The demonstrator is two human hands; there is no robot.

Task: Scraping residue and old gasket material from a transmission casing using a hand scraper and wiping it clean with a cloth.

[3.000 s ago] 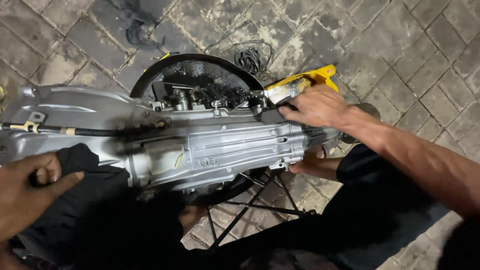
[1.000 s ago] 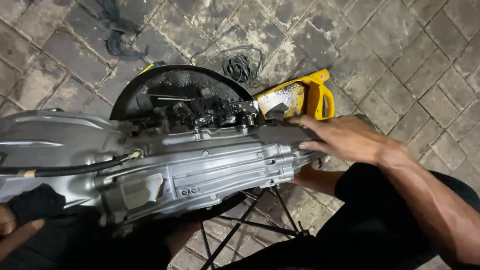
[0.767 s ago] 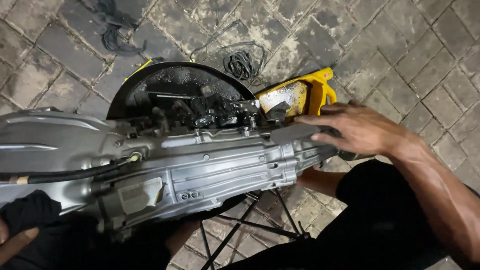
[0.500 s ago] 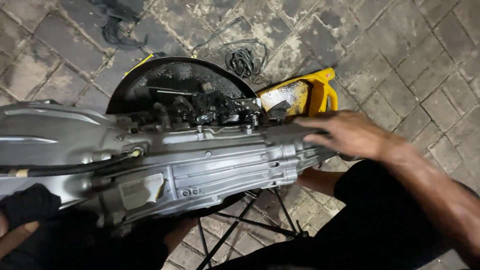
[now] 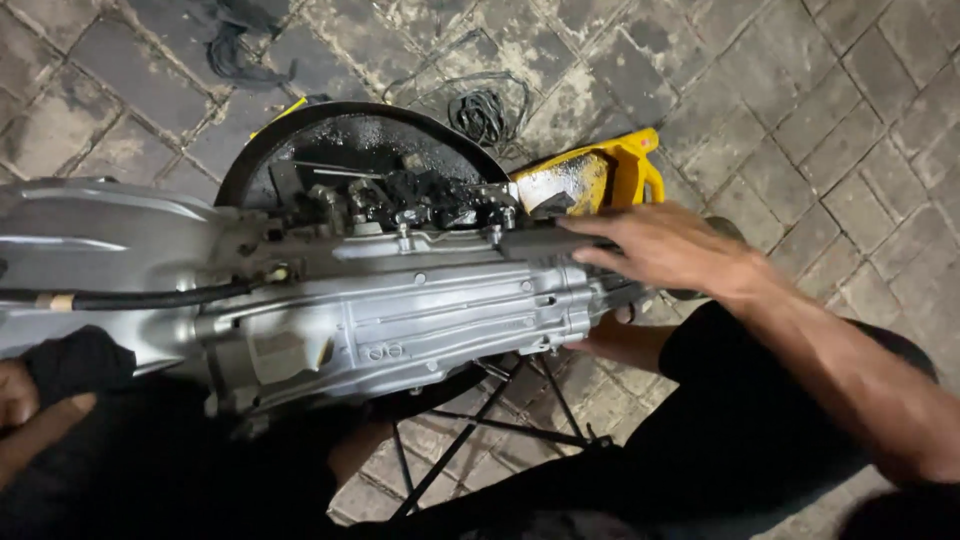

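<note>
A: Right hand (image 5: 665, 250)?
B: Forearm comes in from the lower right, hand stretched flat, palm down, fingers long and close together, lying on the right end of the gearbox housing (image 5: 400, 310). Not curled round anything; the fingertips are blurred.

A: Left hand (image 5: 25, 415)?
B: Bottom left corner, only partly in frame. It grips a black cloth (image 5: 80, 362) bunched against the left end of the housing. Fingers are closed on the cloth.

A: The housing itself?
B: Long silver cast metal body, lying crosswise across the middle of the view, ribbed along its side, with bolt heads and a smooth, shiny bell-shaped end at left. A black cable (image 5: 140, 297) runs along it from the left.

A: What's behind it?
B: Round black pan (image 5: 360, 150), wet and oily inside, with greasy dark parts along the housing's top edge. Yellow plastic container (image 5: 590, 180) just beside the right hand, smeared with grime.

A: Under it?
B: Thin black metal stand legs (image 5: 480, 420), crossed. The ground is grey paving brick (image 5: 850, 90), stained. A tangle of black wire (image 5: 482, 108) lies on it, well behind the pan.
</note>
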